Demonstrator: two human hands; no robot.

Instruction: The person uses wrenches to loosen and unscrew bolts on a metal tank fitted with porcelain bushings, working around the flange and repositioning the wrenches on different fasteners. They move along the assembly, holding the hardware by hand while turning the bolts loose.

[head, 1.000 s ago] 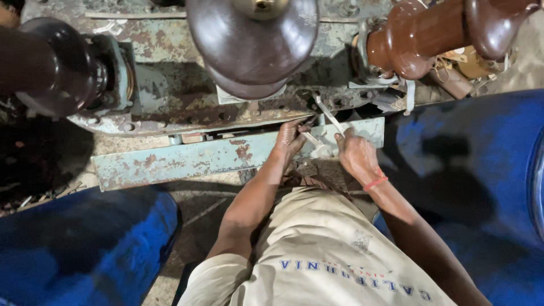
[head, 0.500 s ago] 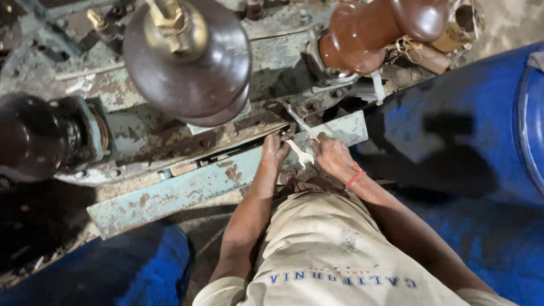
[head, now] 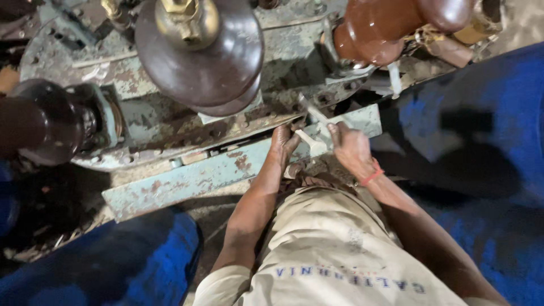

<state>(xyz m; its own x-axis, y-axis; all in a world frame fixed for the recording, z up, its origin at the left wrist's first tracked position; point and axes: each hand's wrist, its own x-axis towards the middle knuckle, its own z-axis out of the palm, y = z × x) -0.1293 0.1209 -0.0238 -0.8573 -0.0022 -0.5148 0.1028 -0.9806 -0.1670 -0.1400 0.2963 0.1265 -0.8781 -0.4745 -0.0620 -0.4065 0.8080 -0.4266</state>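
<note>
My left hand (head: 283, 142) is pressed against the rim of a rusty grey-green metal casing (head: 170, 122), its fingers closed on a short pale spanner (head: 310, 143). My right hand (head: 351, 149), with a red band at the wrist, grips a second silvery spanner (head: 313, 112) that slants up and to the left onto a bolt at the casing's edge. The two hands are a hand's width apart and the two tools cross between them. The bolt itself is hidden by the tools.
Three big brown ceramic insulators stand on the casing: one in the middle (head: 198, 54), one at left (head: 42, 122), one at upper right (head: 391, 28). A flaking green steel channel (head: 187, 181) runs below the rim. Blue drums (head: 470, 113) flank me on both sides.
The view has swung a little, so the insulators shift in frame. Both hands stay at the same bolt with their spanners; the right hand's tool has turned only slightly.
</note>
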